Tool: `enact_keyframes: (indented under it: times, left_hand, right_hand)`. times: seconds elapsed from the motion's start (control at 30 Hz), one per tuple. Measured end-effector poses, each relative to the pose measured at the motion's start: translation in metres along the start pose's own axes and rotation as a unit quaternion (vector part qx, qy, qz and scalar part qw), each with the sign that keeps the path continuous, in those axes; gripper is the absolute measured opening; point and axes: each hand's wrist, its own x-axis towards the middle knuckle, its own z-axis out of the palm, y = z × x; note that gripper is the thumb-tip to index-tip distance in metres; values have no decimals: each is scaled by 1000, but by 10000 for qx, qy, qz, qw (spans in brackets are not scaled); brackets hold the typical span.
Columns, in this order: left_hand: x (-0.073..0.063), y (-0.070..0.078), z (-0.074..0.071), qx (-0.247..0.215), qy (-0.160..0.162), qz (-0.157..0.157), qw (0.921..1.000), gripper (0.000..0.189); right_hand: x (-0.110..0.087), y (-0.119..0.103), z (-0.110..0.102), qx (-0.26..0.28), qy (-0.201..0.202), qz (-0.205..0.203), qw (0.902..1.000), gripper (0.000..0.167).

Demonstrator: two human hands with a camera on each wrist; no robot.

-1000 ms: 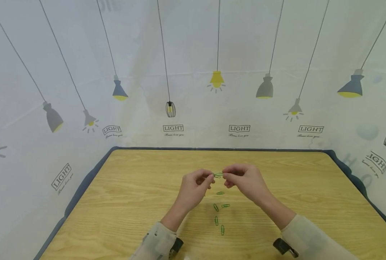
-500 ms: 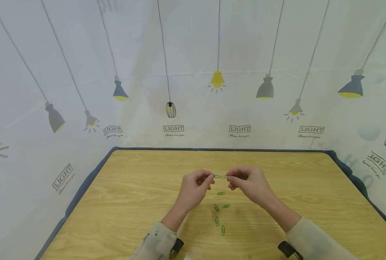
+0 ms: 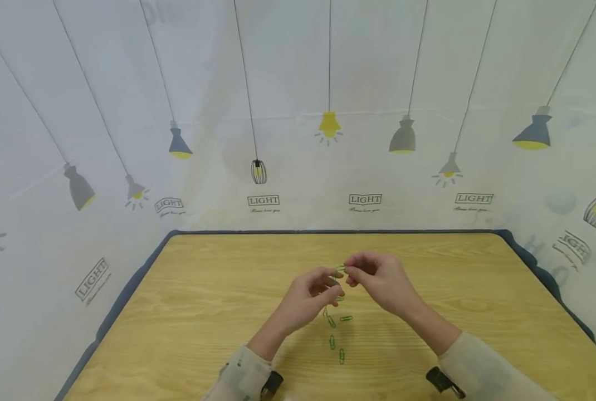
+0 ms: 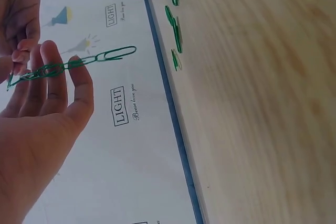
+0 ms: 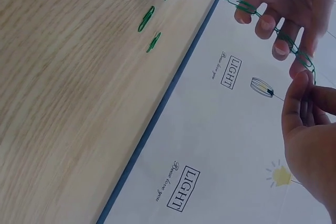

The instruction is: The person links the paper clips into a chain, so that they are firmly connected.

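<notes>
A chain of linked green paper clips hangs down from my right hand, which pinches its top clip between thumb and fingertips. My left hand is just to the left and a little lower, fingers loosely spread and the thumb apart from them. In the left wrist view the chain runs across these spread fingers, and its far end hangs free beyond them. Several loose green paper clips lie on the wooden table below and nearer to me; the farthest is partly behind my left fingertips.
The table ends at a dark blue edge at the back. Behind it and at both sides stands a pale wall covering printed with hanging lamps and LIGHT labels. A black wrist-camera mount sits at each sleeve.
My left hand has let go of its clip, spread its fingers and come slightly lower. The chain now hangs from my right hand, which has moved slightly left, still pinching.
</notes>
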Motion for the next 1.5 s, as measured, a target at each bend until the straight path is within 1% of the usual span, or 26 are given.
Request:
enact_keyframes:
  times: [0.1,0.17,0.33,0.43,0.53,0.63,0.8,0.93,1.03,1.23,1.5]
  left_hand:
    - [1,2,-1,-98,-40,76,9999,35]
    - [2,5,-2,-116,3,149,9998,34]
    - [4,10,-4,38,341,336,9988,30]
    - [3,11,-7,217,567,392,9974,27]
    - [1,11,-10,317,689,403,9963,24]
    - [1,11,-12,314,736,419,9959,24]
    - [2,14,-13,305,802,349,9957,22]
    - [3,14,-13,194,853,294,9957,20]
    - [3,14,-13,93,895,267,9956,20]
    - [4,13,-13,38,946,240,9952,17]
    - [6,10,-12,-262,1021,325,9939,16]
  right_hand:
    - [1,-1,2,38,-84,-101,9999,8]
    - [2,-2,4,69,-109,-165,9998,7]
    - [2,-4,7,11,-105,-200,9997,7]
    - [2,-5,9,-42,-92,-177,9998,7]
    - [3,-6,10,-54,-133,-185,9997,8]
    - [4,-5,10,-70,-182,-175,9997,7]
    - [5,-3,9,-145,-218,-42,9996,6]
    - [5,-2,7,-153,-271,31,9995,8]
    - [5,-1,7,-124,-317,22,9994,8]
    - [4,1,7,-38,-395,-67,9992,5]
    - [4,4,7,-33,-404,-17,9992,5]
